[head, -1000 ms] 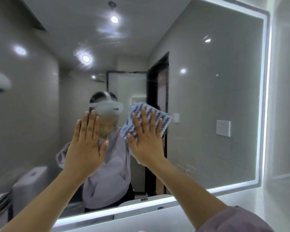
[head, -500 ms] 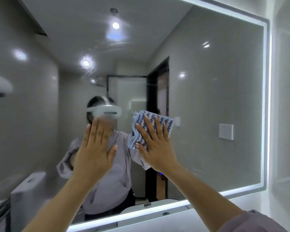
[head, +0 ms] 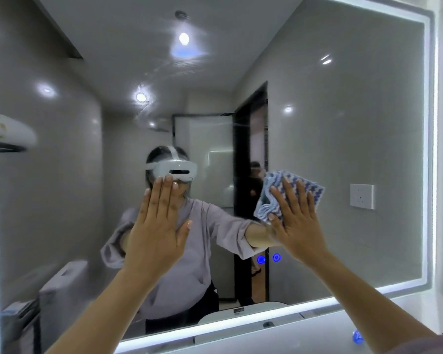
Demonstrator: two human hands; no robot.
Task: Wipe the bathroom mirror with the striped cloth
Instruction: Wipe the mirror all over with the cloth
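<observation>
Pressing with straight, spread fingers, a person's right hand (head: 296, 226) pins the folded striped cloth (head: 313, 191) against the bathroom mirror (head: 343, 123), right of centre. The bare left hand (head: 156, 226), open and flat, appears to brace on the glass beside it and may leave fresh prints. A downward pass could trigger the lit blue touch buttons (head: 268, 258) just below. Streaks (head: 164, 70) show higher up.
</observation>
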